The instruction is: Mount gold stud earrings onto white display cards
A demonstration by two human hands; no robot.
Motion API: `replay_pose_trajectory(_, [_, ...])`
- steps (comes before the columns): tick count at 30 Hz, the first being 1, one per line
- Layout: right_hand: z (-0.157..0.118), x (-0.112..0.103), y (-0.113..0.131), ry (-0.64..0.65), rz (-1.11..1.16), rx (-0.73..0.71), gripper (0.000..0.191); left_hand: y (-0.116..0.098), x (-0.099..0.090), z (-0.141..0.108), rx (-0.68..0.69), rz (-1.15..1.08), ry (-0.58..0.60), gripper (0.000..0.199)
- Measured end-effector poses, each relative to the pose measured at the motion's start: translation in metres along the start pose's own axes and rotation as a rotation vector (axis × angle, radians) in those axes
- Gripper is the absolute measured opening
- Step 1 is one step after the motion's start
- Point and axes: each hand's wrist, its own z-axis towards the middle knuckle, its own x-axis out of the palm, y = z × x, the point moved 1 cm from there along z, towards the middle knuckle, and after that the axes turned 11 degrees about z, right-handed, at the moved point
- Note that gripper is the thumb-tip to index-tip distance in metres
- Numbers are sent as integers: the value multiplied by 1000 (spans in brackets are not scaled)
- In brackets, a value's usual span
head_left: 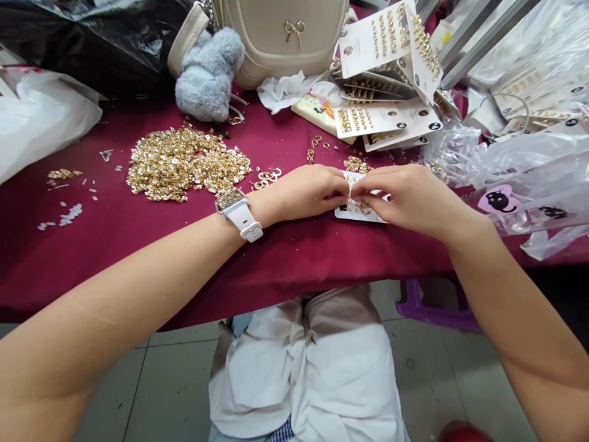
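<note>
Closely together, the left hand (306,193) and right hand (405,199) meet in the head view, their fingertips (343,196) pinching a white earring card (356,213) near its upper edge. The card rests on a maroon tablecloth (276,270), well right of a heap of gold earring parts (184,164).

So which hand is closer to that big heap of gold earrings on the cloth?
The left hand is nearer, a short way to the right of the heap of gold earrings in this view. The right hand lies farther off, beyond the left hand.
</note>
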Motion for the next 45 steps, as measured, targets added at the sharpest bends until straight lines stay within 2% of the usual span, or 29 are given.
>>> replay_pose_trajectory(6, [-4,0,-2,-46,181,62,21,0,0,0,-4,-14,7,18])
replay_pose_trajectory(13, [-6,2,0,-97,285,111,14,0,0,0,-10,-28,16,18])
replay_pose_trajectory(30, [-10,13,-6,-183,314,19,12,-1,-1,0,-19,-55,22,18])
replay_pose_trajectory(38, [-5,4,-2,-80,146,-78,20,0,2,1,-3,-70,-10,18])
replay_pose_trajectory(45, [-4,-2,0,-6,112,-15,20,0,1,2,-18,-52,13,16])
